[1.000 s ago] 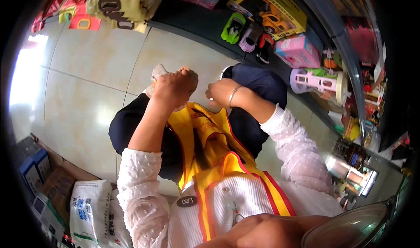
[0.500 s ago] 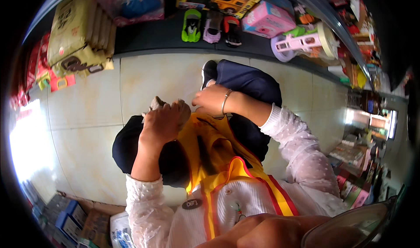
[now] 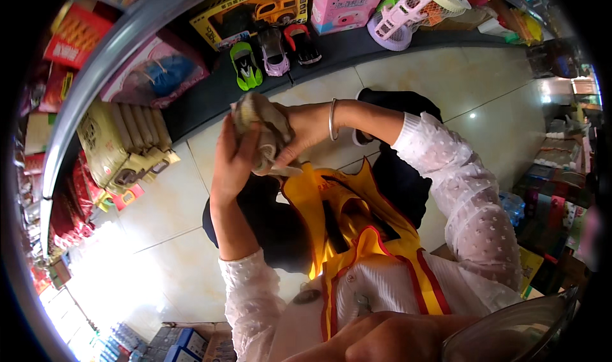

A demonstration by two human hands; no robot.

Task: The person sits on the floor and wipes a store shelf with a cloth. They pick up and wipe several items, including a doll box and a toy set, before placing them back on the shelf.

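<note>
A crumpled grey-beige cloth (image 3: 260,116) is bunched between my two hands, in front of the low shelf. My left hand (image 3: 234,156) grips its left side, fingers closed over the folds. On the other side my right hand (image 3: 305,129), with a bracelet at the wrist, clasps the cloth with the thumb pressed on it. Just beyond, a green toy car (image 3: 246,66), a lilac toy car (image 3: 274,53) and a red-and-black toy car (image 3: 302,44) stand in a row on the dark shelf (image 3: 217,103).
Behind the cars are a yellow toy-vehicle box (image 3: 236,14) and a pink box (image 3: 344,5). A lilac-and-white toy basketball hoop (image 3: 408,17) stands to their right. Stacked beige packs (image 3: 121,142) sit at left. A metal shelf rail (image 3: 105,62) curves overhead. Tiled floor (image 3: 172,209) lies below.
My right hand has come over to the cloth and now holds it together with my left. Both hands and the cloth are closer to the shelf. The view has turned.
</note>
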